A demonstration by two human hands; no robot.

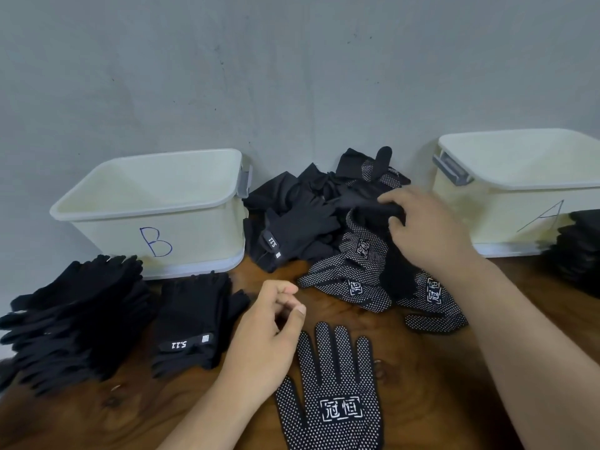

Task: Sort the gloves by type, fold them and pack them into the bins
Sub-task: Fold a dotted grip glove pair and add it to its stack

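**Bottom centre.** One black knit glove (334, 394) lies flat on the bench (438, 384) with its cuff toward the bottom edge. Its upper face carries white grip dots and a white boxed logo of two characters.

**Just left of it.** My left hand (269, 332) hovers over the wood. Its fingers (285, 289) are loosely curled toward the thumb and hold nothing.

**Lower left.** Two sorted stacks lie side by side. One is a broad stack of plain black gloves (74, 319). To its right is a narrower stack of strap gloves (191, 319), the top one showing a white-lettered wrist strap.

**Centre.** An unsorted pile (308, 216) mixes the types between the two bins and runs back toward the wall. Several dotted gloves (350, 277) lie along its near edge. My right hand (428, 228) comes in from the lower right onto the right side of the pile. Its fingers (393, 198) are curled round a fold of plain black fabric (373, 207).

**Right edge, mid-height.** A dark stack (581, 251) is partly cut off by the frame and stands in front of bin A.

**Behind.** Bin B (194, 235), centre left, is pale cream plastic with a grey handle clip and a blue hand-drawn B. Bin A (506, 219), upper right, is the same make and is marked with a thin dark A.

**Surface and room.** The bench is dark reddish-brown wood with strong grain. The wall (292, 60) is matt grey with small dark specks.
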